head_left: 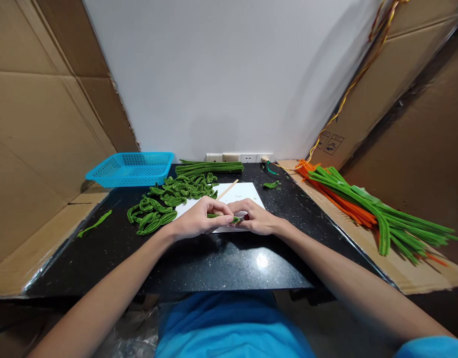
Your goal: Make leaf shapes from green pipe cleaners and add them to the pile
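Through the head camera I have both bare hands together at the near edge of a white sheet of paper [251,193]. A short, fuzzy green strip [235,220] is between them, just over the paper. I see the fingers of the left hand [202,216] closed on it, thumb along the near side. The fingers of the right hand [259,220] are curled in at its other end; I cannot tell how firmly they grip it. A dark red speck beside them is too small for me to name.

A wooden stick [229,188] slants up behind the left hand, its lower end hidden from me. To my left, a pile of green loops [190,188] spreads from the black surface [229,266] onto the paper's edge. Behind the pile lies a bundle of green stems [210,168], with a blue basket [169,166] off to its left. One curled green piece [270,185] sits beyond the paper. Far right, I have green stems lying over orange stems [337,201] on cardboard [411,281].
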Action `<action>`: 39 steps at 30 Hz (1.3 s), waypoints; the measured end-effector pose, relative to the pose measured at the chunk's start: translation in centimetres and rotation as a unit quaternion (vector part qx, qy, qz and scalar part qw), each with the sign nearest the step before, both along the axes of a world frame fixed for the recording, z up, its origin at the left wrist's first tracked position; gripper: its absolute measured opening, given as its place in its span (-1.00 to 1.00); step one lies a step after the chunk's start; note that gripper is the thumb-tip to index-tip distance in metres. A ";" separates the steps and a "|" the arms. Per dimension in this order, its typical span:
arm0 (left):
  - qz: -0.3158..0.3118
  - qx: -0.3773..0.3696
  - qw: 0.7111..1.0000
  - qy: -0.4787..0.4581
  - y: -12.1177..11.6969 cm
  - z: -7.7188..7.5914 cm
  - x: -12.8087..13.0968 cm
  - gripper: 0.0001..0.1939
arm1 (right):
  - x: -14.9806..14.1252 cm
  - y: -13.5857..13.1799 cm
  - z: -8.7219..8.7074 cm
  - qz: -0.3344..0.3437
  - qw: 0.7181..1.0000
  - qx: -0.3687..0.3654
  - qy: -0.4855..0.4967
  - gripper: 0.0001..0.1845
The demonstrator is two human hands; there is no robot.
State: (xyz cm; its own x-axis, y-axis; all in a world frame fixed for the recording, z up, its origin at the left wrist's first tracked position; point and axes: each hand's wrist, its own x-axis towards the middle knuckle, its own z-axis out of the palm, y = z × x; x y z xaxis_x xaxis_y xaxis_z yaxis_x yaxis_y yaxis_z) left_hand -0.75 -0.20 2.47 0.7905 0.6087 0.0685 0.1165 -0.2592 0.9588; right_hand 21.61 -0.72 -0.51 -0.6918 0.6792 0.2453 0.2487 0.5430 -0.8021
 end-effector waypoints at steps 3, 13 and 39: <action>-0.005 -0.012 1.000 0.000 0.0 0.0 -0.1 -0.65 | -0.2 0.1 -0.3 -0.003 1.000 0.017 -0.002 -0.80; -0.024 0.015 1.000 0.012 0.0 -0.2 0.1 -0.68 | -0.6 0.6 -1.3 -0.007 0.995 0.095 -0.020 -0.95; -0.011 0.025 1.000 0.006 -0.3 -0.2 0.4 -0.68 | -1.0 0.5 -1.5 -0.017 0.993 0.118 -0.007 -0.88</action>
State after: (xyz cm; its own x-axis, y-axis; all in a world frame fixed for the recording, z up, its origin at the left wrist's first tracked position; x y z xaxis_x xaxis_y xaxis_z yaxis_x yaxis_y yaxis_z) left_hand -0.33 -0.53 2.27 0.8047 0.5870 0.0892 0.1218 -0.3102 0.9428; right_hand 20.62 -0.26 -1.99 -0.6733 0.6275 0.3909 0.2812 0.7064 -0.6496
